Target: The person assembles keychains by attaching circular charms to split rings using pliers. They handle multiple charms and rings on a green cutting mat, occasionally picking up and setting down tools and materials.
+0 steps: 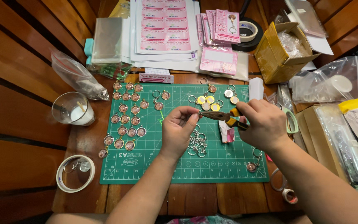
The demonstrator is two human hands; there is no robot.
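Observation:
My right hand (pixel 264 123) grips a pair of pliers (pixel 224 117) with yellow-and-black handles, jaws pointing left. My left hand (pixel 178 129) pinches a small metal piece right at the plier tips, above the green cutting mat (pixel 146 166). Beneath my left hand lies a heap of loose key rings (pixel 197 144). Rows of round pendant keychains (pixel 126 120) cover the mat's left part. A few gold and silver discs (pixel 209 101) rest near the mat's top middle. One finished keychain (pixel 252 166) lies at the mat's lower right.
A clear cup with white contents (pixel 73 110) and a tape roll (pixel 75 174) sit left of the mat. Sticker sheets (pixel 164 27), pink packaging cards (pixel 218 60), a cardboard box (pixel 284 52) and plastic bags (pixel 332 81) crowd the back and right.

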